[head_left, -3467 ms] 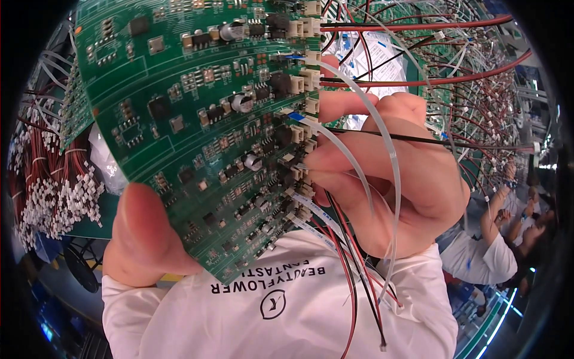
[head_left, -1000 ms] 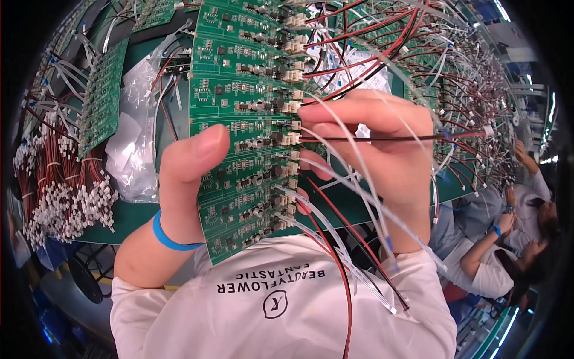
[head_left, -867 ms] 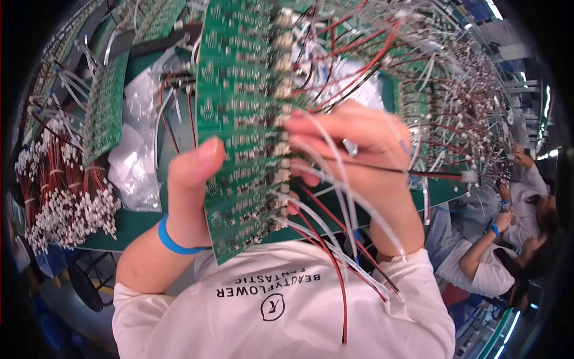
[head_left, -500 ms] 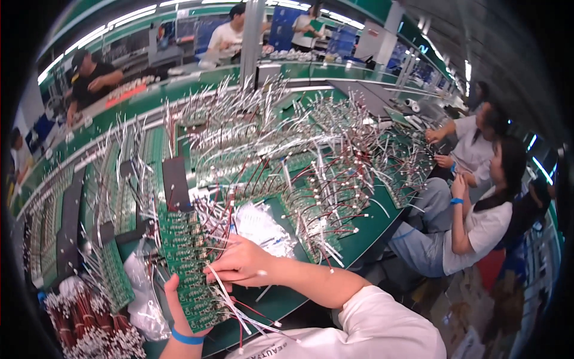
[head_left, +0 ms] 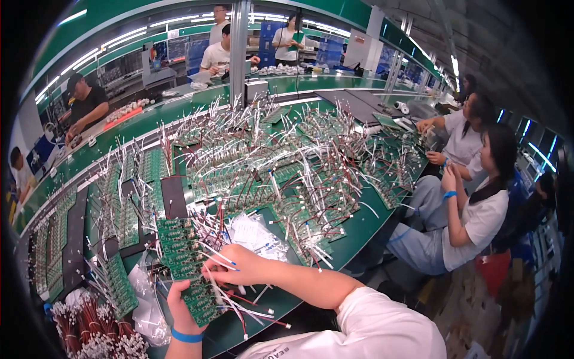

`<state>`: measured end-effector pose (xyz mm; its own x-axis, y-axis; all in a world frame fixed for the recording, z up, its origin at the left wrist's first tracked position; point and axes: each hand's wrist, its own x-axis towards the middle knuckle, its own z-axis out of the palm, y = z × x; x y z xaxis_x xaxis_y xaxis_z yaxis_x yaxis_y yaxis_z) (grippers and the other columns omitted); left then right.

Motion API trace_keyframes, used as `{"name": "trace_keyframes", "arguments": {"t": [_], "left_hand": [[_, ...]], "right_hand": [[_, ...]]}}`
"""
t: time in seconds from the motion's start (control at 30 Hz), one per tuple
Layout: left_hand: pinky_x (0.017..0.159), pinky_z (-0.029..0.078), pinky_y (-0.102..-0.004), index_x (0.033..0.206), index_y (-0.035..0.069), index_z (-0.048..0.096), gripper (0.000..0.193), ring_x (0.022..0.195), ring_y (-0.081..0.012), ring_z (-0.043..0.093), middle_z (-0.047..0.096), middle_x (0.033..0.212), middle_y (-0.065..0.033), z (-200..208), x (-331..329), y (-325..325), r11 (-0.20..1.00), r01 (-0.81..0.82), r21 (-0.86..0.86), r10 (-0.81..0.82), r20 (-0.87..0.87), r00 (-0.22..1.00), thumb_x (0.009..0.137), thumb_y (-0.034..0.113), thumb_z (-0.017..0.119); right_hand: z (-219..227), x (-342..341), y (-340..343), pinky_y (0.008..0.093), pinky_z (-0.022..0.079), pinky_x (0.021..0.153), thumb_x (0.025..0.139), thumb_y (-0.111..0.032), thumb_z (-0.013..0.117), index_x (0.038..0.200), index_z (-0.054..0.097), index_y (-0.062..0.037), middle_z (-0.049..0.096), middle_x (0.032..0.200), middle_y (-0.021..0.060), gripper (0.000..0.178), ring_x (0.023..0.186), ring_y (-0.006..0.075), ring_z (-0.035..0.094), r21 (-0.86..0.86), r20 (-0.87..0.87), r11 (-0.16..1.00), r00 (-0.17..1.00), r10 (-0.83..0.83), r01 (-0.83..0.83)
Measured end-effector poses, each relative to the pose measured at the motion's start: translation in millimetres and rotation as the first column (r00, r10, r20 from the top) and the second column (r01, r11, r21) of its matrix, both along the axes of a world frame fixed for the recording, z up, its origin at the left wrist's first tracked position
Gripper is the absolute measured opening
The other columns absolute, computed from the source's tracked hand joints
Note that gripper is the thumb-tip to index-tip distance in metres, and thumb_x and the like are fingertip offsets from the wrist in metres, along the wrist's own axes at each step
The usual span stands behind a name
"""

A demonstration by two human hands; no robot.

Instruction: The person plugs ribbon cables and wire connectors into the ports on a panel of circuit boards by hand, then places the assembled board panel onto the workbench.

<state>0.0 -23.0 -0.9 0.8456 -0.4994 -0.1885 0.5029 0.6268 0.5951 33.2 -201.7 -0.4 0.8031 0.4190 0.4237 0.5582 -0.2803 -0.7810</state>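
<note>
**Holding a wired board over a crowded bench**

Gripping green circuit board (head_left: 186,263) from below with left hand (head_left: 179,308), near left; right hand (head_left: 239,270) pinching its white wires (head_left: 222,258). Beyond: wired boards (head_left: 281,173), plastic bag (head_left: 254,230). Red wire bundle (head_left: 89,329) nearer left; seated co-workers (head_left: 472,209) right.

Bench count, one moment

Two hands (head_left: 179,302) (head_left: 236,269) on one green circuit board (head_left: 188,266); seven other people visible; wired boards on table (head_left: 365,224) too many to count.
</note>
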Motion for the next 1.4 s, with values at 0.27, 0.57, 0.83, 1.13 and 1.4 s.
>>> {"name": "trace_keyframes", "arguments": {"t": [0.27, 0.57, 0.83, 1.13, 1.4], "left_hand": [[0.077, 0.051, -0.0449, 0.117, 0.001, 0.050, 0.052, 0.089, -0.0279, 0.061, 0.060, 0.104, -0.0146, 10, -6, -23, 0.994, -0.103, 0.037, 0.102, 0.039, 0.994, 0.085, 0.042, 0.041], [0.069, 0.053, -0.0343, 0.112, 0.001, 0.053, 0.044, 0.079, -0.0232, 0.063, 0.063, 0.094, -0.0112, 1, -10, -14, 0.922, -0.181, 0.341, 0.167, 0.070, 0.983, 0.073, 0.021, 0.050], [0.074, 0.053, -0.0411, 0.106, -0.003, 0.055, 0.037, 0.081, -0.0263, 0.063, 0.062, 0.094, -0.0131, -44, 3, 27, 0.896, -0.201, 0.396, 0.170, 0.112, 0.979, 0.074, 0.015, 0.050], [0.078, 0.051, -0.0332, 0.115, -0.006, 0.051, 0.047, 0.091, -0.0240, 0.060, 0.059, 0.104, -0.0153, 7, 0, 0, 0.950, -0.033, 0.309, 0.024, 0.033, 0.999, 0.070, 0.008, 0.047], [0.081, 0.051, -0.0378, 0.121, -0.007, 0.043, 0.058, 0.094, -0.0296, 0.059, 0.056, 0.109, -0.0197, 22, -8, -6, 0.982, -0.077, 0.175, 0.071, 0.039, 0.997, 0.065, 0.006, 0.043]], "right_hand": [[-6, -5, -3, 0.0357, 0.046, 0.054, 0.075, -0.018, 0.065, 0.078, 0.063, -0.0076, 0.062, 0.064, 0.0102, 0.011, 0.059, 0.0274, 0.060, -0.100, 0.183, 0.990, 0.980, -0.076, 0.095], [-2, -11, -4, 0.0403, 0.048, 0.062, 0.071, -0.015, 0.061, 0.076, 0.063, -0.0050, 0.062, 0.068, 0.0129, 0.011, 0.066, 0.0309, 0.061, -0.169, -0.032, 0.978, 0.991, -0.128, 0.121], [8, -21, -1, 0.0403, 0.048, 0.064, 0.073, -0.011, 0.059, 0.074, 0.062, -0.0038, 0.063, 0.070, 0.0129, 0.008, 0.071, 0.0310, 0.062, -0.103, -0.051, 0.982, 0.985, -0.167, 0.161], [6, -36, 6, 0.0337, 0.042, 0.062, 0.058, -0.010, 0.061, 0.080, 0.059, -0.0032, 0.054, 0.063, 0.0039, 0.023, 0.061, 0.0228, 0.057, -0.337, 0.472, 0.874, 0.866, -0.165, 0.351], [9, -29, -5, 0.0334, 0.042, 0.048, 0.070, -0.008, 0.063, 0.083, 0.063, -0.0062, 0.060, 0.063, 0.0055, 0.013, 0.054, 0.0212, 0.060, -0.071, 0.394, 0.963, 0.894, -0.214, 0.262]]}}
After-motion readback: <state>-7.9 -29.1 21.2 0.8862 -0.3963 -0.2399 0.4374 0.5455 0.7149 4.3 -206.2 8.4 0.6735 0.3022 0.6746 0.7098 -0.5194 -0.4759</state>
